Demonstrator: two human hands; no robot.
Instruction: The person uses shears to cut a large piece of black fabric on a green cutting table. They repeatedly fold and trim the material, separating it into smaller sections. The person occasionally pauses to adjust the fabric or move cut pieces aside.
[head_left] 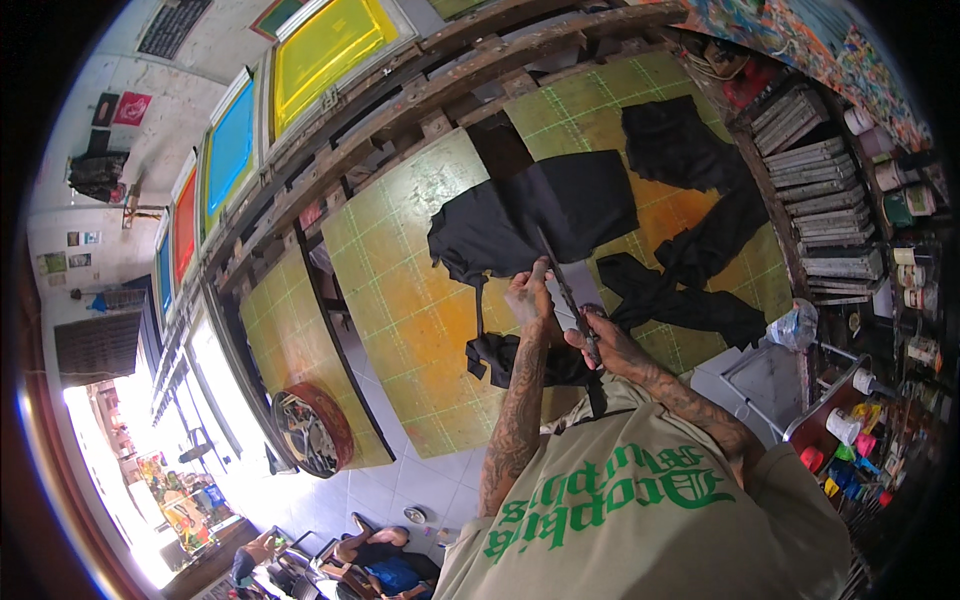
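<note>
Counter (420, 370), middle panel (380, 240): bare along left edge, passable. Black cloth (590, 205) spans gap (496, 150) to right panel (675, 212); round tin (338, 412) blocks near end of left panel (292, 325).

The left hand (530, 300) reaches ahead of the right hand (612, 342), both curled; the tattooed forearms (517, 400) converge forward.

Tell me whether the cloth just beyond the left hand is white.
No, the cloth beyond the left hand is black and lies across the greenish boards.

The doorway (105, 490) on the left is washed out by white light. The counter (430, 175) is made shiny. Straight lines are bent near the black rim.
</note>
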